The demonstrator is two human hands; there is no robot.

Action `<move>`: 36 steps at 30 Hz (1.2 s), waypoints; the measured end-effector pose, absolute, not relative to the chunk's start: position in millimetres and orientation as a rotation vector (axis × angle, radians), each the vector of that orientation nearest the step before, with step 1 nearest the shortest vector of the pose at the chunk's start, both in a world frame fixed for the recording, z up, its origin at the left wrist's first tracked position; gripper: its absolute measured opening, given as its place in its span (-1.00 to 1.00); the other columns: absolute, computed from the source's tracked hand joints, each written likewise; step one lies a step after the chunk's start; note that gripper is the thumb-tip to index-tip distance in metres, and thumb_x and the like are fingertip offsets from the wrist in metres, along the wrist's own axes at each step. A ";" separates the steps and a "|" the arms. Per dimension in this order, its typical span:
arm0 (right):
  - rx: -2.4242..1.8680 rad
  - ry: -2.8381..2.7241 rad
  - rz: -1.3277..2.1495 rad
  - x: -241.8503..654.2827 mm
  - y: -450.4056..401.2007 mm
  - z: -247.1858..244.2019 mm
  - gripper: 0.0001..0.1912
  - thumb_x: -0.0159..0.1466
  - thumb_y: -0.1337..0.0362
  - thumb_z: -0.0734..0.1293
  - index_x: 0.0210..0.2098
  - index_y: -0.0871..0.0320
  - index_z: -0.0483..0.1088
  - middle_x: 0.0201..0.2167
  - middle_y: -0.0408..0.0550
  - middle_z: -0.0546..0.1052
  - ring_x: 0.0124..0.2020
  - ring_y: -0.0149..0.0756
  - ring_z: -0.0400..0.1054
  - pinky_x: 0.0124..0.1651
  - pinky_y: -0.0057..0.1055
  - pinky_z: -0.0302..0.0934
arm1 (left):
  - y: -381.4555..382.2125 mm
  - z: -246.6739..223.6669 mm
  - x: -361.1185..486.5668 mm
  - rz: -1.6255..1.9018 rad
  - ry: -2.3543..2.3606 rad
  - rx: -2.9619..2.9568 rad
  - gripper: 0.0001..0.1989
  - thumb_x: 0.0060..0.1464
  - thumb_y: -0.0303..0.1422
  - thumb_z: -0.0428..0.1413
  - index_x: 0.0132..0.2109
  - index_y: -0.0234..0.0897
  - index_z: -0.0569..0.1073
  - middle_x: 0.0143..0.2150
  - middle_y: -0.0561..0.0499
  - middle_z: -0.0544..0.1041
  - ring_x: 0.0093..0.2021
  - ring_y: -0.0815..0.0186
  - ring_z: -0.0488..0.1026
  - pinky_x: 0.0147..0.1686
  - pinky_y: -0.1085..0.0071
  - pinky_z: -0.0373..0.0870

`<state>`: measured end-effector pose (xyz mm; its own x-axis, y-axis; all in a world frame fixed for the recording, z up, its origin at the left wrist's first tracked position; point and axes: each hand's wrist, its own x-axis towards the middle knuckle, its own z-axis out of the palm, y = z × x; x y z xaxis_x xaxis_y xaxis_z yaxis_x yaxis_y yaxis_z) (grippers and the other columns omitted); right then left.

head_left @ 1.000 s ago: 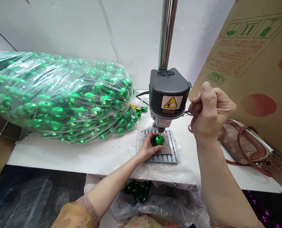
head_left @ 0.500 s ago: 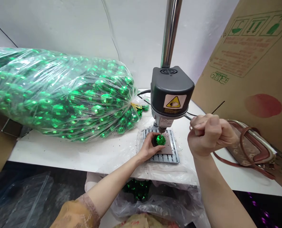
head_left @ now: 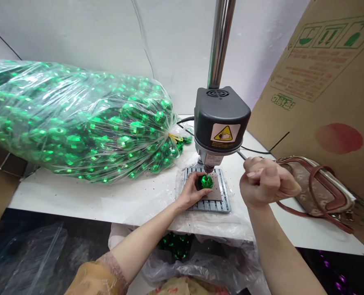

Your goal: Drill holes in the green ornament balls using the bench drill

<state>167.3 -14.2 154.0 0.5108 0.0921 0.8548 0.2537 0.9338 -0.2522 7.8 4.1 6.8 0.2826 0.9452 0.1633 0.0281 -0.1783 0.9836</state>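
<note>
Left hand point(head_left: 194, 190) grasps a green faceted bauble point(head_left: 206, 181) from the side, fingers wrapped around it, seating it on a ribbed metal plate point(head_left: 226, 196) directly beneath the bit of a bench drill point(head_left: 221, 116). Right hand point(head_left: 266, 182) is clenched in a fist on the drill's feed lever point(head_left: 241, 154), to the right of the left hand. The bauble appears light, thin-shelled and slick, so it is likely fragile under pressure and best held by its sides. Beyond the left hand, a clear plastic sack point(head_left: 77, 123) is packed with matching baubles; more lie in a plastic bag point(head_left: 200, 266) below the edge of the white table point(head_left: 77, 196).
</note>
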 end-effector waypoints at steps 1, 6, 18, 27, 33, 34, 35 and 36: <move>-0.372 -1.036 -0.103 167.4 -14.3 152.9 -0.59 0.31 0.27 0.32 -0.66 0.15 0.25 -0.77 -0.28 0.22 -0.77 -0.57 0.00 -0.65 -0.48 -0.10 | 4.1 7.0 7.8 1.092 0.944 1.497 -0.39 -0.07 -0.17 0.49 0.08 -0.21 0.46 0.01 -0.08 0.55 0.09 0.07 0.51 0.15 0.13 0.41; -0.359 -1.049 -0.109 167.9 -14.8 150.7 -0.59 0.32 0.27 0.32 -0.65 0.15 0.25 -0.76 -0.28 0.24 -0.77 -0.58 -0.02 -0.64 -0.48 -0.11 | 4.6 6.1 8.5 1.103 0.942 1.481 -0.38 -0.09 -0.16 0.50 0.07 -0.21 0.47 0.00 -0.07 0.54 0.07 0.08 0.51 0.15 0.13 0.42; -0.276 -1.137 -0.116 167.5 -17.9 143.2 -0.56 0.33 0.39 0.29 -0.66 0.19 0.14 -0.74 -0.30 0.20 -0.74 -0.60 0.03 -0.62 -0.51 -0.09 | 4.6 5.8 9.6 1.112 0.964 1.459 -0.37 -0.14 -0.20 0.51 0.05 -0.23 0.48 0.00 -0.09 0.54 0.06 0.06 0.51 0.12 0.11 0.43; -0.568 -0.864 0.140 160.1 -21.5 189.0 -0.58 0.29 0.30 0.39 -0.67 0.14 0.26 -0.75 -0.31 0.24 -0.75 -0.59 0.01 -0.67 -0.46 -0.12 | 4.3 8.8 9.5 1.101 0.990 1.492 -0.40 -0.12 -0.25 0.49 0.05 -0.25 0.47 0.01 -0.11 0.57 0.08 0.05 0.53 0.16 0.09 0.44; -0.760 -0.872 0.332 165.5 -7.4 229.7 -0.59 0.28 0.19 0.40 -0.67 0.12 0.33 -0.79 -0.33 0.18 -0.75 -0.60 0.00 -0.67 -0.47 -0.16 | -11.4 17.4 5.1 1.227 1.145 1.574 -0.50 0.00 -0.23 0.44 0.04 -0.24 0.47 -0.02 -0.12 0.61 0.02 0.06 0.58 0.07 0.11 0.53; -0.763 -0.875 0.337 166.1 -5.8 230.9 -0.58 0.28 0.18 0.40 -0.67 0.13 0.32 -0.79 -0.33 0.18 -0.76 -0.61 0.00 -0.67 -0.47 -0.15 | -20.3 17.9 0.7 1.276 1.183 1.639 -0.52 0.03 -0.22 0.42 0.04 -0.23 0.48 -0.01 -0.13 0.61 0.02 0.05 0.59 0.06 0.10 0.54; -0.764 -0.878 0.338 166.5 -4.9 231.2 -0.58 0.27 0.18 0.40 -0.67 0.13 0.32 -0.80 -0.33 0.18 -0.76 -0.61 0.01 -0.67 -0.48 -0.14 | -31.7 17.6 -5.4 1.331 1.194 1.731 -0.53 0.06 -0.22 0.41 0.06 -0.21 0.48 0.00 -0.13 0.62 0.03 0.05 0.60 0.06 0.10 0.55; -0.766 -0.881 0.338 166.7 -4.5 230.9 -0.58 0.27 0.17 0.40 -0.67 0.13 0.32 -0.80 -0.33 0.18 -0.76 -0.62 0.01 -0.66 -0.48 -0.13 | -45.4 16.5 -13.0 1.379 1.163 1.850 -0.54 0.10 -0.21 0.39 0.10 -0.19 0.48 0.03 -0.15 0.62 0.05 0.04 0.61 0.06 0.09 0.56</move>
